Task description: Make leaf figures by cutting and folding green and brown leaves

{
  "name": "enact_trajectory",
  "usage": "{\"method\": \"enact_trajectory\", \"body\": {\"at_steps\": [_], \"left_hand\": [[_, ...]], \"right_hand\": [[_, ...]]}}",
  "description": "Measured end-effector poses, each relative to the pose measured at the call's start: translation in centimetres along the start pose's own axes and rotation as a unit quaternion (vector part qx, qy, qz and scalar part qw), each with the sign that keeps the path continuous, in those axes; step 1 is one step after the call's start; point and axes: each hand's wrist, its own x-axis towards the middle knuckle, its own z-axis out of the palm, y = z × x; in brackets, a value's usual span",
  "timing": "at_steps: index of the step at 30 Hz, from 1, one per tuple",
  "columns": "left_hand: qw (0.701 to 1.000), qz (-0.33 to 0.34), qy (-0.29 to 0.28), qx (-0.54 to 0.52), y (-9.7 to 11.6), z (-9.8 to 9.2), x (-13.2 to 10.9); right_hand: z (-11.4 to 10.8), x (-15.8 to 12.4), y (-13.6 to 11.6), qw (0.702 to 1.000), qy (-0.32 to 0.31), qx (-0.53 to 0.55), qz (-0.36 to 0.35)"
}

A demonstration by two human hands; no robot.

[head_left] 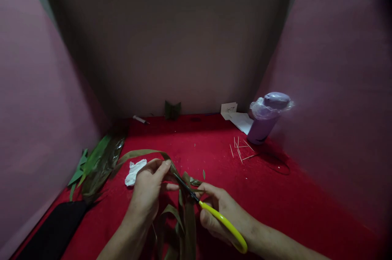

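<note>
From far off, I see my left hand pinch a long leaf strip, low in the middle of the frame. My right hand curls around yellow scissors there, just beside it. Right of center, a white card has dark writing, too small to read.

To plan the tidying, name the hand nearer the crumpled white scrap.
Left. The left hand is just right of the white scrap; the right hand, holding the yellow-handled scissors, is farther right.
</note>
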Motion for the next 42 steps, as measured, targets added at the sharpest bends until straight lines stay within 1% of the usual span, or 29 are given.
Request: {"method": "enact_trajectory", "body": {"at_steps": [3, 8, 17, 25, 32, 38, 42], "left_hand": [[1.000, 0.007, -0.001, 0.011, 0.1, 0.0, -0.1], [1.000, -0.001, -0.023, 0.008, 0.3, 0.1, -0.2], [1.000, -0.029, -0.007, 0.002, 0.2, 0.4, -0.3], [1.000, -0.013, -0.020, 0.011, 0.0, 0.4, -0.4], [1.000, -0.004, -0.022, 0.017, 0.0, 0.4, -0.4], [0.999, -0.004, -0.032, 0.012, -0.1, 0.4, -0.4], [0.999, 0.001, -0.038, 0.010, -0.1, 0.3, -0.5]], "right_hand": [[0.1, 0.0, 0.2, 1.000, 0.007, -0.003, -0.006], [0.0, 0.1, 0.6, 1.000, 0.013, -0.014, -0.014], [-0.7, 0.2, 2.4, 0.998, 0.021, -0.040, -0.032], [-0.6, -0.1, 1.9, 0.994, 0.042, -0.086, -0.047], [-0.6, -0.2, 1.4, 0.993, 0.044, -0.107, -0.035], [-0.4, -0.3, 1.0, 0.993, 0.050, -0.100, -0.037], [-0.6, 0.0, 1.5, 0.995, 0.059, -0.070, -0.028]]}}
